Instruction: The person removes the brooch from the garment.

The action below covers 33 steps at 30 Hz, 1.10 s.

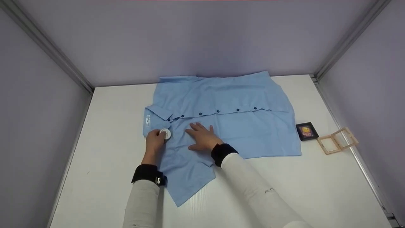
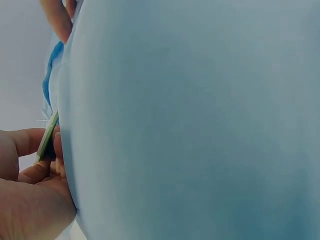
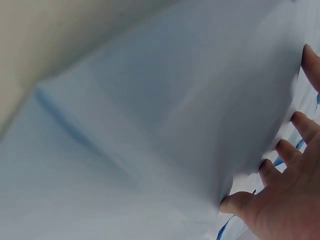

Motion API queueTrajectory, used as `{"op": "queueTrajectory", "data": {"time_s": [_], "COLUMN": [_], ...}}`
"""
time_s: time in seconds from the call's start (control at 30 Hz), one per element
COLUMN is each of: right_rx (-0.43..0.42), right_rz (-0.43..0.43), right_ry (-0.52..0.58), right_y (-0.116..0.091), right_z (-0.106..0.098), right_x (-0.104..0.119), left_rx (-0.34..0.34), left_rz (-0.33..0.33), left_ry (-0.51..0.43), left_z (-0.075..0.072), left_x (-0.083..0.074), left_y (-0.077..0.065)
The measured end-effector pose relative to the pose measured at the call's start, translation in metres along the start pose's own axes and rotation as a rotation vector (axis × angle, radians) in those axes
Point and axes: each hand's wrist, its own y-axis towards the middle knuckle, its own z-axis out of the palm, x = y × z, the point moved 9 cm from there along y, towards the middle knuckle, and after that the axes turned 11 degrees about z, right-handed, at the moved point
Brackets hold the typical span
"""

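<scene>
A light blue short-sleeved shirt (image 1: 253, 133) with dark buttons lies spread on the table, its collar toward the left. Near the collar my left hand (image 1: 154, 141) pinches a small round white disc (image 1: 165, 134) between thumb and fingers. Seen edge-on in the left wrist view, the disc (image 2: 48, 136) has a pale green rim and a dark underside; its exact kind is unclear. My right hand (image 1: 204, 137) rests on the shirt front below the button row, fingers spread. In the right wrist view those fingers (image 3: 287, 150) touch the blue cloth.
Right of the shirt's hem lies a small black square case (image 1: 307, 131) with a colourful picture. Beside it is an open, hinged light-wood frame (image 1: 329, 144). The white table (image 1: 117, 152) is bounded by grey panels at the back and both sides.
</scene>
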Motion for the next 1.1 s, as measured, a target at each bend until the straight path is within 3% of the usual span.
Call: {"op": "queueTrajectory", "data": {"time_s": [0.3,0.7,0.9,1.1], "right_rx": [-0.012,-0.050,-0.011,-0.034], "right_rz": [0.000,-0.034,-0.128,-0.183], "right_ry": [0.120,0.261,0.506,0.722], "right_y": [-0.004,-0.024,-0.034,-0.047], "right_z": [-0.001,-0.013,-0.018,-0.031], "right_x": [-0.010,-0.013,-0.002,0.006], "left_rx": [0.009,0.080,0.105,0.143], "left_rz": [-0.028,0.069,0.110,0.145], "left_ry": [-0.039,-0.092,-0.191,-0.303], "left_z": [0.002,0.011,0.017,0.026], "left_x": [-0.001,-0.029,-0.050,-0.068], "left_y": [-0.007,-0.021,-0.034,-0.046]}}
